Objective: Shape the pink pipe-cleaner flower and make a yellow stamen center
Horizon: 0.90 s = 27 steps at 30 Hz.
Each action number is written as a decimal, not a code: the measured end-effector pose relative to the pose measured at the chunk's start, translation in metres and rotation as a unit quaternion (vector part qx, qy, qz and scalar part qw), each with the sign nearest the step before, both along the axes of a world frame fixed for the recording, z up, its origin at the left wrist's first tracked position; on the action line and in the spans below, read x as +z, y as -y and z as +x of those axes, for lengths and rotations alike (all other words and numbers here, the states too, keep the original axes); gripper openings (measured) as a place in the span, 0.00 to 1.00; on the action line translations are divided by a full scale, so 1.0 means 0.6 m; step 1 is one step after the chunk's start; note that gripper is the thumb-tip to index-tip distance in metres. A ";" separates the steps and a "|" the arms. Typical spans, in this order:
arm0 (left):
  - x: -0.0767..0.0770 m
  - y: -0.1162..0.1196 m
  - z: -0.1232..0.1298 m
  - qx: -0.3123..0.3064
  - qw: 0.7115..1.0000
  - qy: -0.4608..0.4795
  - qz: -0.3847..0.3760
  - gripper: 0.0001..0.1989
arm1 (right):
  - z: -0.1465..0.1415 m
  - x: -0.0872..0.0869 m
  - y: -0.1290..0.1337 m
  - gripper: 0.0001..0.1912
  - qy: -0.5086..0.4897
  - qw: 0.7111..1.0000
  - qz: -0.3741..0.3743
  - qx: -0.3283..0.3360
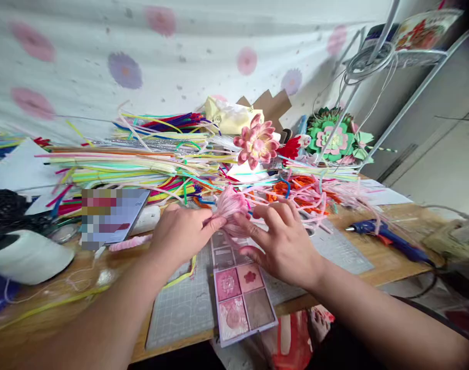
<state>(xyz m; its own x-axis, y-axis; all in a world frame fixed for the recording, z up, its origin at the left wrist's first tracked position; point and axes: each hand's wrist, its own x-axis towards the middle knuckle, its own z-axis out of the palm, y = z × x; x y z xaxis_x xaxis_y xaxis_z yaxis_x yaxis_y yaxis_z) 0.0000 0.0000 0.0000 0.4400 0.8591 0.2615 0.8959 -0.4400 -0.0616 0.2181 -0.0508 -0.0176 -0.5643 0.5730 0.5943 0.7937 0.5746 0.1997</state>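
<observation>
A pink fuzzy flower-like piece [231, 205] is held up above the table's middle. My left hand [186, 226] pinches its left side between thumb and fingers. On its right side, my right hand [280, 239] touches the petals with its fingertips, the fingers apart and the thumb below. Under the hands lies an open makeup palette [245, 303] with pink and brown pans, on a grey cutting mat [184, 313]. Behind stands a finished-looking pink flower [256, 142] with pointed petals.
Bundles of pipe cleaners [122, 159] fill the back. A blue glue gun [392, 239] lies right, below a green flower [330, 139]. A phone [116, 216] and a white object [37, 257] are left. Pink stems [311, 200] lie behind my right hand.
</observation>
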 end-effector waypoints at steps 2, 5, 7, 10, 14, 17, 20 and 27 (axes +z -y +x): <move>-0.001 -0.002 0.001 0.006 1.000 0.005 -0.010 0.28 | 0.003 -0.001 -0.004 0.25 0.005 1.000 0.015 -0.005; -0.002 -0.003 0.002 0.006 1.000 0.008 -0.017 0.29 | 0.003 -0.002 -0.009 0.26 0.001 0.999 0.030 -0.021; -0.003 -0.003 0.003 0.000 1.000 0.008 -0.017 0.29 | -0.001 -0.004 -0.011 0.27 -0.007 0.999 0.032 -0.031; -0.005 -0.003 0.003 -0.002 1.000 0.012 -0.022 0.27 | -0.007 -0.006 -0.011 0.27 -0.004 1.000 0.026 -0.017; -0.007 -0.006 0.000 0.007 0.999 0.034 -0.042 0.26 | -0.004 -0.009 -0.010 0.25 0.003 0.999 0.033 -0.001; -0.009 -0.008 -0.001 0.006 0.998 0.040 -0.038 0.27 | 0.000 -0.008 -0.011 0.25 -0.006 0.999 0.043 -0.015; -0.011 -0.011 -0.001 0.005 0.998 0.041 -0.036 0.28 | 0.001 -0.006 -0.012 0.26 -0.015 0.999 0.030 -0.007; -0.018 -0.025 -0.008 0.018 0.999 0.024 0.011 0.28 | 0.003 -0.013 0.011 0.19 -0.058 0.986 -0.094 0.125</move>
